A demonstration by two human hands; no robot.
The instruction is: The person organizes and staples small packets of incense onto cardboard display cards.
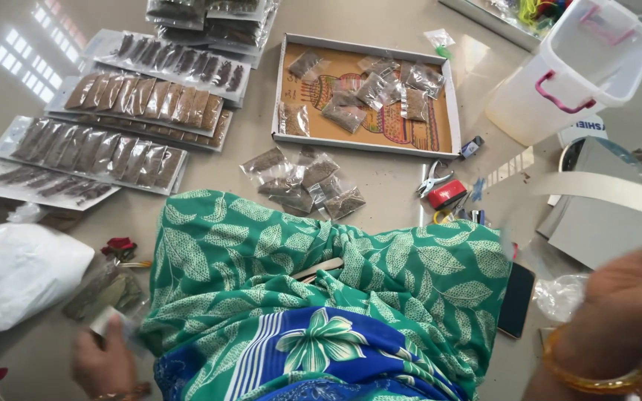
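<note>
Apparently mid-sorting of seed packets: left hand point(102, 364), blurred at lower left, closed around a small clear packet point(107, 321) beside a loose heap of filled pouches point(105, 293); right hand point(626, 312), blurred at lower right, grip impossible to tell. Likely calls next for carrying that packet past the green patterned lap point(321, 297) toward the pile of packets point(302, 182) at centre or the tray point(289, 137) above. Scissors point(431, 178), red tape roll point(447, 193), phone point(516, 301) and white bin point(536, 111) crowding the right side.

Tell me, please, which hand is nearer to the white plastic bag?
Left. The left hand is just right of and below the white plastic bag; the right hand is far across, beyond the lap.
</note>
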